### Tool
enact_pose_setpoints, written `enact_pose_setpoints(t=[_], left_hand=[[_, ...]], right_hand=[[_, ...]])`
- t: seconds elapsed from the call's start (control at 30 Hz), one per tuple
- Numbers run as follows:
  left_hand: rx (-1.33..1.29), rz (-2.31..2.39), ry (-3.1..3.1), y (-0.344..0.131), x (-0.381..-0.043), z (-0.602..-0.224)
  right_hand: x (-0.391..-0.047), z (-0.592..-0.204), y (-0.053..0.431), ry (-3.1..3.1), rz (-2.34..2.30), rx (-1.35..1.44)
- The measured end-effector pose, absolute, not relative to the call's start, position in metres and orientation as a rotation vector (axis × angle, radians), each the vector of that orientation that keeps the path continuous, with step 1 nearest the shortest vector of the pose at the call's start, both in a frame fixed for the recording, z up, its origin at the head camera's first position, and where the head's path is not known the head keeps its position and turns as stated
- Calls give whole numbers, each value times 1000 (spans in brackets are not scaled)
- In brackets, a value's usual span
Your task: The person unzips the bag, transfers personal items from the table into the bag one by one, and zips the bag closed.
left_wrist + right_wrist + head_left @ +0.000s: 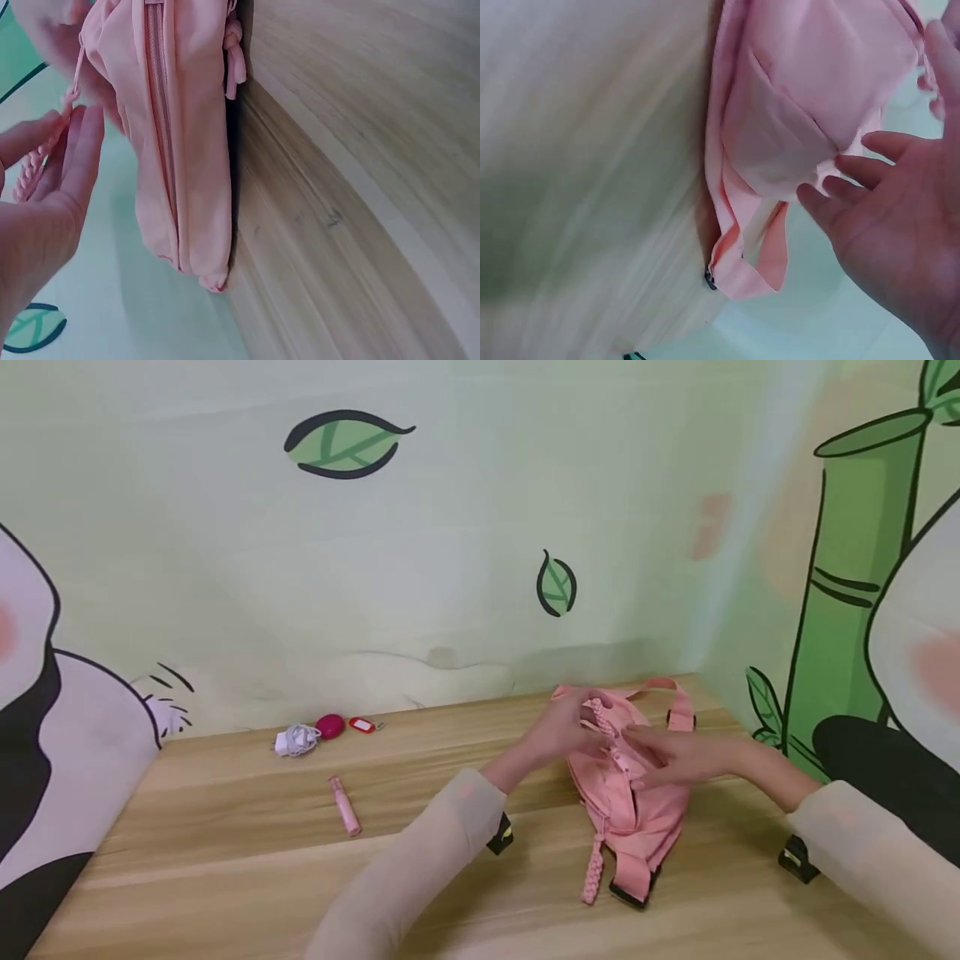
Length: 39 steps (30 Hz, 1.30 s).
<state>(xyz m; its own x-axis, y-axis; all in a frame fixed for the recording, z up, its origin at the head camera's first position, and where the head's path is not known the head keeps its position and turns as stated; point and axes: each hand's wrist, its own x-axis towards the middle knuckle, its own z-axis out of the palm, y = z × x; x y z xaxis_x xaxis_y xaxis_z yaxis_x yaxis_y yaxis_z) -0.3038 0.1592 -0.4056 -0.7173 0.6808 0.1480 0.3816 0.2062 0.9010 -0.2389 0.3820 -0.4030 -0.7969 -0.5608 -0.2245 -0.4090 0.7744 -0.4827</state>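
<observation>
A pink fabric bag (660,810) lies on the wooden table, its straps spread at both ends. My left hand (558,727) is over its upper part and pinches a braided zipper pull (34,169) between thumb and fingers; the cord runs tight to the bag. Along the bag's side a closed zipper (159,97) shows in the left wrist view. On the bag's right side is my right hand (686,756), fingers extended and loosely spread, fingertips (810,193) right at the fabric. A second braided pull (593,872) hangs onto the table at the near end.
At the back left lie a white charger with a bundled cable (300,740), a dark pink round case (330,726) and a red tag (363,725). Closer in is a slim pink tube (345,807). A printed cloth wall (450,568) rises behind the table.
</observation>
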Motion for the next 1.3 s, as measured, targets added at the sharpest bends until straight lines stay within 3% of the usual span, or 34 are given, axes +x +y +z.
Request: enact_pose_setpoints(t=[0.17, 0.37, 0.6, 0.83, 1.1, 1.3], left_hand=[[992, 1628, 1874, 153, -303, -406], [1083, 1563, 2131, 158, -308, -404], [549, 2160, 2040, 173, -336, -399], [520, 2184, 2166, 172, -341, -413], [590, 2060, 2105, 161, -349, -415], [641, 1975, 2248, 149, -359, -415]], right_hand=[[-252, -409, 377, 2595, -606, -839], [-253, -433, 368, 2700, -527, -957], [-244, -446, 372, 2906, -521, -1153], [-243, -441, 369, 2821, -487, -1031], [-266, -392, 386, 2494, -648, -702], [-275, -409, 370, 2616, -462, -857]])
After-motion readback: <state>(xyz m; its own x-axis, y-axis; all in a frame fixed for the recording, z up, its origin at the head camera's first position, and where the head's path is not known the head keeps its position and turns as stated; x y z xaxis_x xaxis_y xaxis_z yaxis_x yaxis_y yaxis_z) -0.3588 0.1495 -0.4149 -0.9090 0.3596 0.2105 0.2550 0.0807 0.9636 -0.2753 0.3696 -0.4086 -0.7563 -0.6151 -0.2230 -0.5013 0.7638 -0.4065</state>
